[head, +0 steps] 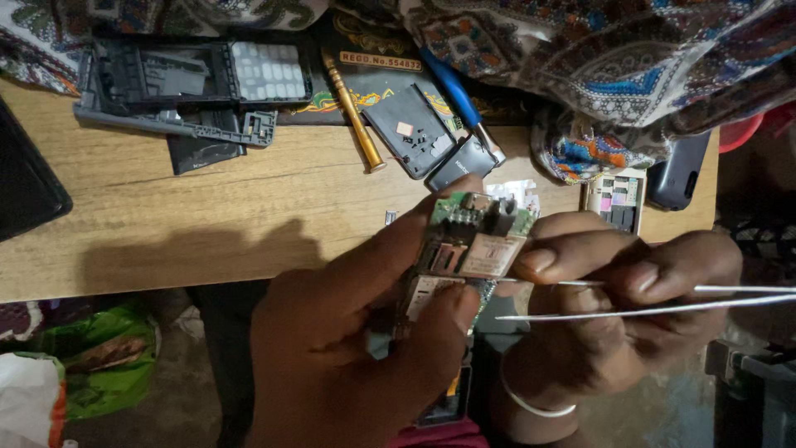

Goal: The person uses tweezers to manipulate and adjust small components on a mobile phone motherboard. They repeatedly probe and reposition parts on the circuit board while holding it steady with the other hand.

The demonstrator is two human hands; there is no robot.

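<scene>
My left hand (356, 332) grips a small green circuit board (468, 241) from a phone, thumb on its lower edge and fingers behind it, held in front of the wooden table's (207, 216) near edge. My right hand (613, 307) pinches thin metal tweezers (663, 300), whose long arms run off to the right; one fingertip also rests against the board's right side. A white bangle circles my right wrist.
On the table lie a dark phone frame with a keypad (207, 75), a gold-handled screwdriver (352, 108), a blue-handled tool (460, 95), a grey back cover (410, 129), a small part with coloured squares (618, 199) and a dark phone (680, 170). Patterned cloth hangs over the far edge.
</scene>
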